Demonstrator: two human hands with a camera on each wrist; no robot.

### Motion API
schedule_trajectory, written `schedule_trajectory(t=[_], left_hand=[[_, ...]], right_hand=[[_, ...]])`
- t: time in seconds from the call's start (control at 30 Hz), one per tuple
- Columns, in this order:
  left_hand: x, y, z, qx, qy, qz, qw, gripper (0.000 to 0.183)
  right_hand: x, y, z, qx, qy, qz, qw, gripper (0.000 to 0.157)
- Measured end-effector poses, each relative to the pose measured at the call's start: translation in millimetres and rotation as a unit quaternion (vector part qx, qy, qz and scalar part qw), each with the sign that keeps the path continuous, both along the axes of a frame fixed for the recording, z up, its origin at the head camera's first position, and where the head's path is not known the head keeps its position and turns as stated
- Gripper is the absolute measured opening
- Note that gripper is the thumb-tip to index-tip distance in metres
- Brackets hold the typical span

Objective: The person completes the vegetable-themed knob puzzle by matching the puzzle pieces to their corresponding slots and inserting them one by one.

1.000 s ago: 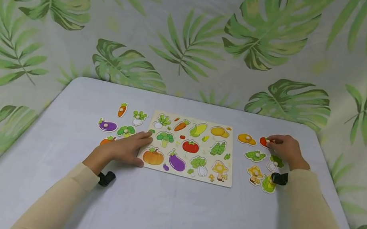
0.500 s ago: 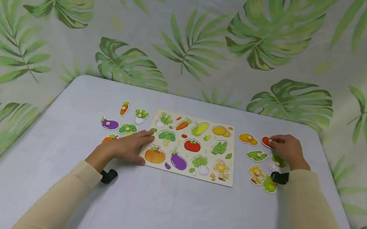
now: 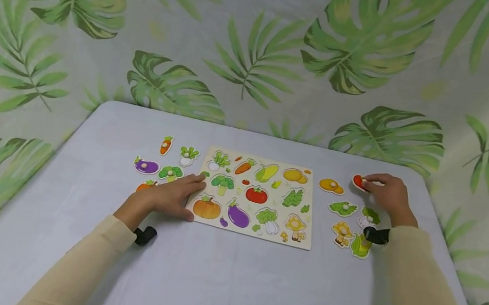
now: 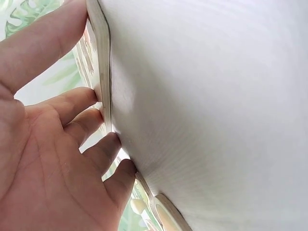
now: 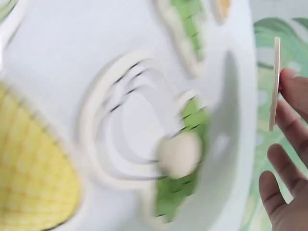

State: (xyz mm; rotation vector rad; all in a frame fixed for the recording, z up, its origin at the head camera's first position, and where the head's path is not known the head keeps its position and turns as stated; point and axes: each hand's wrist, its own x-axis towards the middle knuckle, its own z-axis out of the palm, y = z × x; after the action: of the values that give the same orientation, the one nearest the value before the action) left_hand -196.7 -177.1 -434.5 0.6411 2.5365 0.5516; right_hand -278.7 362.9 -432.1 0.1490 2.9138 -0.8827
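Tomato [image 3: 358, 182] looks clear of the table [image 3: 228, 279], beyond the board's right side, fingertip-pinched in the right hand [image 3: 388, 195], apparently by its knob [image 3: 364, 183]. Best keep that pinch and hold it flat. Board [image 3: 308, 191]: printed veg, looks unfilled. Left hand [image 3: 171, 194] spread, fingertips against its left edge, gripping nothing.

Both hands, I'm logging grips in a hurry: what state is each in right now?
Left hand: open, fingers touching the edge of the puzzle board.
Right hand: closed, pinching the red piece.
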Motion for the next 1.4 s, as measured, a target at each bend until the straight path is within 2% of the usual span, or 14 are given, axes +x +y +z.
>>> schedule_trajectory(t=[0.17,0.4,0.53,0.83,1.17,1.4], left_hand=[[1.8,0.2,0.3,-0.004,0.004,0.001,1.0,0.087],[2.1,1.0,-0.7,-0.001,0.003,0.003,1.0,0.087],[3.7,0.9,-2.0,0.0,-0.005,0.013,0.9999,0.088],[4.0,2.9,-0.7,-0.007,0.003,0.015,0.9999,0.087],[4.1,1.6,0.4,-0.001,0.003,0.01,0.9999,0.087],[3.0,0.8,-1.1,0.001,0.002,0.01,0.9999,0.087]], right_hand=[[-0.4,-8.5,13.5,0.005,0.049,0.017,0.999,0.043],[-0.7,-22.0,28.8,0.008,0.05,0.02,0.999,0.045],[-0.2,-31.5,30.7,0.001,0.047,0.026,0.999,0.046],[9.6,-71.0,37.8,0.01,0.075,0.108,0.991,0.032],[18.8,-109.1,40.1,-0.031,0.086,0.17,0.981,0.026],[25.2,-129.0,35.5,-0.033,0.084,0.184,0.979,0.025]])
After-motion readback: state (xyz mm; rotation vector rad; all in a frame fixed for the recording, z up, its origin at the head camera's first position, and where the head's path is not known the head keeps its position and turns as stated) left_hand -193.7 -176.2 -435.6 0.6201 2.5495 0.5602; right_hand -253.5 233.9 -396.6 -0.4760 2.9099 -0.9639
